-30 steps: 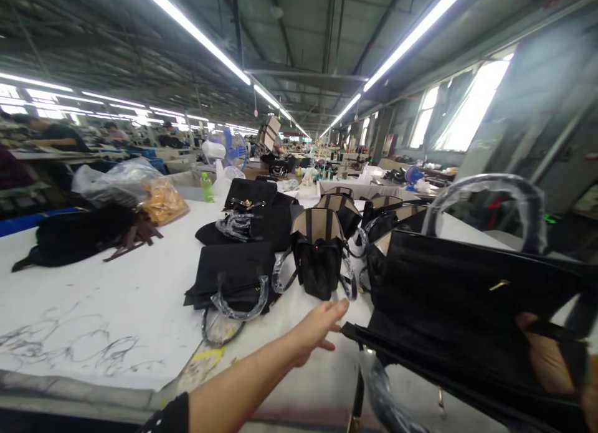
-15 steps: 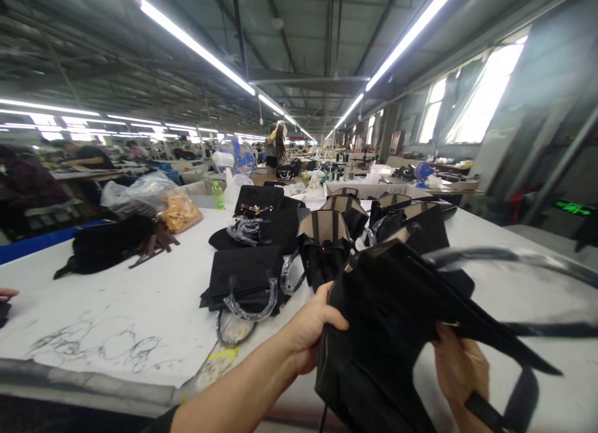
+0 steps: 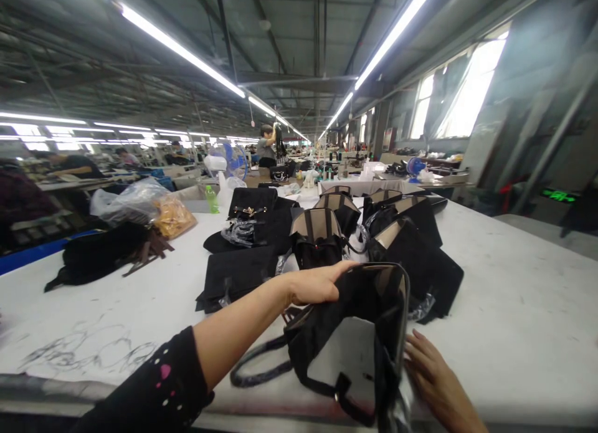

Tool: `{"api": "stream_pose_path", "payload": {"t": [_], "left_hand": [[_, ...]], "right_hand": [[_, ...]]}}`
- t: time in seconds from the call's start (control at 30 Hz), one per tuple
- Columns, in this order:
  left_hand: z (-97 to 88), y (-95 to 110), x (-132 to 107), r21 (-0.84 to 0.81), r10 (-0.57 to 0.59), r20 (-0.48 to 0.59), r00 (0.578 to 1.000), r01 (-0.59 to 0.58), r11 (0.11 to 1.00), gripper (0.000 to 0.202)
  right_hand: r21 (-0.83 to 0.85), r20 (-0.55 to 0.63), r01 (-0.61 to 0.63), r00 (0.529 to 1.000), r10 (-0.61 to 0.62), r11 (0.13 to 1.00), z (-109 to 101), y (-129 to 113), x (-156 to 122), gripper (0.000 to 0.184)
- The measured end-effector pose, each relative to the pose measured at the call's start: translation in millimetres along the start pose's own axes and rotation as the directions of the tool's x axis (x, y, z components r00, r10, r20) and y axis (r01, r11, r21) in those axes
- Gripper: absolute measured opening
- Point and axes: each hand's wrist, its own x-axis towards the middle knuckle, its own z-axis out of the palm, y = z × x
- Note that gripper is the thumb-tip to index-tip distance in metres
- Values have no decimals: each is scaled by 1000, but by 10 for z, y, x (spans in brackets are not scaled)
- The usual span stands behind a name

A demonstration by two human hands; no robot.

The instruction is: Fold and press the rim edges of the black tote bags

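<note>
A black handbag [image 3: 346, 283] stands before me at the table's front, its mouth turned toward me and its inside partly showing. My left hand [image 3: 317, 285] is closed on the upper left rim, with the fingertips hidden behind the fabric. A wrapped carrying handle [image 3: 261, 377] loops out on the bag's left, and a strap with a small metal piece [image 3: 343, 395] hangs across its opening. Against the right side rests my right hand [image 3: 427, 371], open, its fingers stretched along the bag and partly out of sight.
Behind the bag stand several black bags with beige linings [image 3: 315, 224]. Flat black bags [image 3: 238, 268] lie to the left. Farther left are a dark cloth heap [image 3: 103, 249], an orange plastic bag [image 3: 172, 215], a green bottle [image 3: 212, 199] and loose threads [image 3: 88, 346] on the white table [image 3: 514, 296].
The handbag has turned so its opening faces me, and it sits lower. My right hand has left the bag's underside and moved to its right side. My left hand has risen along the rim.
</note>
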Motion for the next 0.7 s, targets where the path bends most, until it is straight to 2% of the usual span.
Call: {"api": "stream_pose_path", "payload": {"t": [0.1,0.17,0.23,0.3,0.4,0.53,0.6,0.7], "left_hand": [[-133,-182,190,-45,-31,8,999,31,998,84],[-220,-224,248,-33,-16,32,999,17,999,74],[-273,-210,215,18,17,7,1000,-17,1000,62],[-277,-182,82,79,62,-66,996,-57,995,61],[-215,-199,-252,142,127,-160,979,-105,984,73],[-112,-380,-675,194,157,-301,941,-101,976,89],[-72,-510,-778,166,148,-371,917,-92,982,80],[-26,-699,-802,36,114,-407,906,-109,993,57]], "right_hand": [[-10,-37,-104,994,104,994,-307,-20,108,31],[-18,-72,-152,986,150,988,-540,-217,255,33],[-2,-136,-69,988,69,998,-726,-525,422,32],[1,-147,54,988,-54,999,-836,-862,575,29],[7,-112,231,967,-229,973,-881,-1269,759,24],[14,-11,386,923,-385,923,-824,-1555,1009,20],[-22,45,445,895,-444,895,-762,-1622,1161,20],[-112,146,488,869,-472,865,-639,-1673,1391,22]]}}
